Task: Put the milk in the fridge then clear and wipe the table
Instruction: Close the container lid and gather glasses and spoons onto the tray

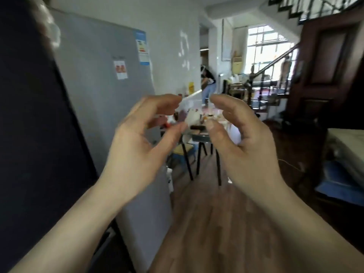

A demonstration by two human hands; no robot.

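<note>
The left hand (137, 138) and right hand (242, 142) are hovering, fingers (157, 101) loosely curved into C-shapes, gripping nothing, beside the smooth grey fridge (102, 85).

A dark-topped table (201, 138) on thin black legs stands far off, mid-scene, on the wooden floor (220, 229). Small red, white and orange things crowd its top, too blurred to name. At left, a grey fridge (102, 91) stands on the floor.

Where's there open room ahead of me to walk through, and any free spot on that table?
The wood floor is bare between the fridge and the blue pad on the right, up to the table. Its top looks crowded, though blurred; a stool sits under it.
</note>
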